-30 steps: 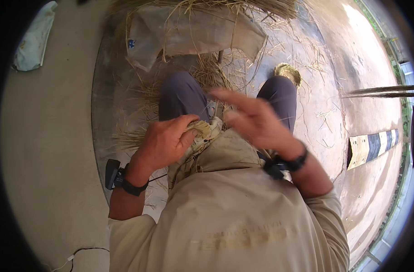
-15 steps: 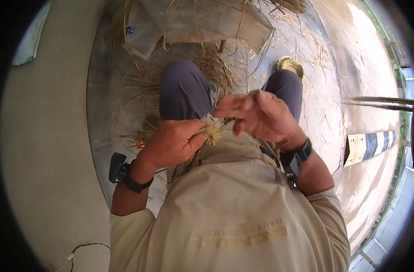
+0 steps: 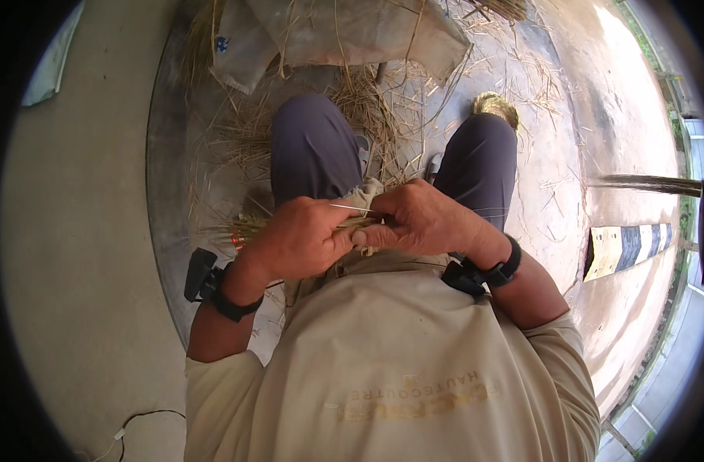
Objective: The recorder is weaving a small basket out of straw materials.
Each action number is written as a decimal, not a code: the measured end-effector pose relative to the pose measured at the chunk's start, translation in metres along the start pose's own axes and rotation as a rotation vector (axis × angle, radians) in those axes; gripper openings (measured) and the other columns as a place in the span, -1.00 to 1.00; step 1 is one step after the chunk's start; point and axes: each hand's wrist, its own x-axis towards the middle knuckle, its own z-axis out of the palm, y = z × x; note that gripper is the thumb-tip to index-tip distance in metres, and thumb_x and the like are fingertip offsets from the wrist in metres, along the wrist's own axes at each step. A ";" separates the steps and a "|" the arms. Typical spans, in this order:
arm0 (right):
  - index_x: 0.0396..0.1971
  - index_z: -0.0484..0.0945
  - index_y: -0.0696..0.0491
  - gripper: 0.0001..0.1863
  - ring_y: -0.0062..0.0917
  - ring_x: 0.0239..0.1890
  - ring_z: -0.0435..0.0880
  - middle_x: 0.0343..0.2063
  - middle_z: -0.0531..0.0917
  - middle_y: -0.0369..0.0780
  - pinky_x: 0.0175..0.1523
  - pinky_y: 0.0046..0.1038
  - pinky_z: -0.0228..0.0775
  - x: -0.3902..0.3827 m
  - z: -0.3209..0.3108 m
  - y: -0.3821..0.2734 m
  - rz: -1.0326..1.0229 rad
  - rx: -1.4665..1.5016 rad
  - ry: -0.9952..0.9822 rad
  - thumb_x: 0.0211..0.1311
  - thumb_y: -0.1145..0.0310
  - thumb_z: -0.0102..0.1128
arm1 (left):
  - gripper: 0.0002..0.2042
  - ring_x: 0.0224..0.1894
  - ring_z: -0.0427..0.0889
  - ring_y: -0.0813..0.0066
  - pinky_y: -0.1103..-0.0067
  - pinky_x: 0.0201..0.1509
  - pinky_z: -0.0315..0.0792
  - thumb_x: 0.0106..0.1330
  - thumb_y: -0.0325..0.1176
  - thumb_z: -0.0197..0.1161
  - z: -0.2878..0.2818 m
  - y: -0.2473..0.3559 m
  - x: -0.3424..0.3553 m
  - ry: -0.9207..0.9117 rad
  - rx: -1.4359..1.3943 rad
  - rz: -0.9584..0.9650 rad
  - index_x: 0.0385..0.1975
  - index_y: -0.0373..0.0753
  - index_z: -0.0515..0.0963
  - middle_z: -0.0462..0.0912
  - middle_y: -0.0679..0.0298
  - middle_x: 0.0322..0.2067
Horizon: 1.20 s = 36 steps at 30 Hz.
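In my lap, my left hand [image 3: 302, 237] is closed round a small bundle of straw [image 3: 248, 227], whose loose stalks stick out on its left side. My right hand [image 3: 425, 219] meets it from the right, fingers pinched on a thin, shiny needle [image 3: 350, 207] that lies across the gap between both hands. Its thumb presses close to the left fingertips, over the bundle's end. A fine pale strand shows to the right of my right hand. Most of the bundled end is hidden under the fingers.
Loose straw [image 3: 283, 138] litters the dark ground sheet [image 3: 167, 154] round my knees. Ahead, a pale cloth [image 3: 329, 35] drapes over something low. A coiled straw piece [image 3: 497, 108] sits beyond my right knee. A striped board [image 3: 629, 248] and dark bristles [image 3: 648, 183] are at right.
My right hand has come down and left, from raised with fingers spread to pinching beside my left hand. The needle now shows between them. My left hand has kept its hold on the straw bundle.
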 end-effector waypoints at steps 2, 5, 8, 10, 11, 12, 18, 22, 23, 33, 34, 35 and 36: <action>-0.44 0.66 0.22 -0.50 -0.07 -0.54 0.62 -0.61 0.61 0.02 -0.35 -0.17 0.47 -0.003 0.008 0.010 -0.016 0.180 0.081 0.38 0.00 0.36 | -0.78 -0.31 0.66 -0.15 0.16 -0.30 0.49 0.43 -0.27 0.29 -0.006 0.003 0.001 0.038 -0.048 0.033 -0.29 -0.32 0.54 0.64 -0.05 -0.41; -0.46 0.63 0.23 -0.51 -0.14 -0.58 0.61 -0.65 0.59 -0.01 -0.40 -0.19 0.43 -0.011 0.008 0.015 0.051 0.286 0.115 0.40 0.03 0.35 | -0.78 -0.26 0.66 -0.15 0.17 -0.24 0.50 0.44 -0.26 0.28 -0.021 0.003 -0.002 -0.033 0.052 -0.005 -0.23 -0.33 0.55 0.64 -0.06 -0.36; -0.47 0.61 0.22 -0.53 -0.22 -0.61 0.59 -0.68 0.56 -0.05 -0.43 -0.22 0.41 -0.012 0.010 0.015 0.092 0.324 0.155 0.42 0.07 0.34 | -0.79 -0.25 0.65 -0.14 0.16 -0.22 0.50 0.46 -0.27 0.26 -0.026 0.009 0.000 -0.035 0.124 -0.002 -0.23 -0.33 0.55 0.64 -0.05 -0.36; -0.48 0.61 0.21 -0.54 -0.23 -0.63 0.58 -0.69 0.55 -0.06 -0.45 -0.24 0.40 -0.010 0.010 0.012 0.074 0.292 0.195 0.43 0.09 0.34 | -0.79 -0.25 0.66 -0.13 0.16 -0.21 0.51 0.46 -0.27 0.25 -0.026 0.011 0.003 -0.013 0.152 0.018 -0.23 -0.33 0.56 0.65 -0.04 -0.35; -0.48 0.61 0.20 -0.55 -0.22 -0.63 0.58 -0.69 0.55 -0.07 -0.45 -0.24 0.39 -0.008 0.011 0.008 0.056 0.248 0.215 0.43 0.09 0.33 | -0.79 -0.24 0.67 -0.12 0.16 -0.20 0.51 0.46 -0.27 0.25 -0.026 0.011 0.005 -0.015 0.174 0.021 -0.21 -0.33 0.56 0.66 -0.04 -0.34; -0.49 0.61 0.20 -0.56 -0.21 -0.64 0.58 -0.69 0.55 -0.07 -0.46 -0.24 0.39 -0.007 0.011 0.006 0.039 0.205 0.234 0.44 0.10 0.32 | -0.79 -0.23 0.67 -0.12 0.16 -0.20 0.52 0.46 -0.27 0.25 -0.026 0.011 0.007 -0.018 0.196 0.025 -0.20 -0.33 0.57 0.67 -0.04 -0.33; -0.49 0.62 0.16 -0.59 -0.16 -0.61 0.62 -0.66 0.60 -0.08 -0.46 -0.26 0.43 -0.011 0.014 0.014 -0.018 0.184 0.449 0.47 0.14 0.29 | -0.77 -0.20 0.72 -0.09 0.23 -0.15 0.58 0.44 -0.40 0.26 -0.023 0.018 0.017 0.036 0.214 0.028 0.01 -0.35 0.61 0.74 -0.03 -0.24; -0.48 0.62 0.17 -0.62 -0.29 -0.61 0.66 -0.65 0.61 -0.10 -0.46 -0.32 0.45 -0.009 0.017 0.009 0.004 0.281 0.594 0.45 0.17 0.32 | -0.75 -0.27 0.71 -0.13 0.16 -0.22 0.55 0.53 -0.30 0.17 -0.012 0.020 0.021 0.099 0.132 0.014 0.01 -0.35 0.56 0.72 -0.07 -0.30; -0.47 0.61 0.17 -0.63 -0.33 -0.61 0.67 -0.65 0.62 -0.11 -0.46 -0.34 0.46 -0.009 0.017 0.009 0.027 0.307 0.617 0.44 0.18 0.34 | -0.75 -0.28 0.71 -0.13 0.18 -0.23 0.56 0.55 -0.30 0.15 -0.008 0.022 0.023 0.121 0.066 0.008 0.02 -0.35 0.55 0.72 -0.06 -0.31; -0.43 0.60 0.16 -0.71 -0.53 -0.59 0.74 -0.65 0.67 -0.16 -0.47 -0.49 0.49 0.001 0.020 0.021 -0.032 0.275 0.817 0.41 0.28 0.38 | -0.83 -0.37 0.69 -0.15 0.30 -0.40 0.50 0.59 -0.38 0.07 0.035 0.034 0.037 0.278 -0.428 -0.265 -0.09 -0.37 0.52 0.64 -0.06 -0.48; -0.43 0.59 0.16 -0.72 -0.54 -0.60 0.72 -0.64 0.67 -0.18 -0.48 -0.49 0.48 0.002 0.020 0.021 -0.031 0.293 0.819 0.41 0.29 0.38 | -0.83 -0.37 0.68 -0.18 0.28 -0.40 0.48 0.58 -0.37 0.08 0.040 0.033 0.037 0.319 -0.379 -0.270 -0.13 -0.37 0.50 0.63 -0.08 -0.48; -0.43 0.59 0.15 -0.73 -0.55 -0.60 0.70 -0.64 0.67 -0.21 -0.48 -0.50 0.47 0.003 0.023 0.023 -0.031 0.312 0.821 0.41 0.30 0.38 | -0.83 -0.36 0.66 -0.22 0.26 -0.41 0.47 0.57 -0.36 0.09 0.047 0.028 0.037 0.359 -0.329 -0.275 -0.17 -0.36 0.49 0.61 -0.11 -0.48; -0.43 0.58 0.15 -0.73 -0.56 -0.61 0.68 -0.63 0.66 -0.24 -0.48 -0.50 0.46 0.005 0.025 0.027 -0.031 0.329 0.824 0.42 0.31 0.37 | -0.82 -0.36 0.65 -0.25 0.24 -0.42 0.45 0.56 -0.36 0.10 0.052 0.024 0.038 0.399 -0.278 -0.279 -0.22 -0.36 0.48 0.60 -0.14 -0.48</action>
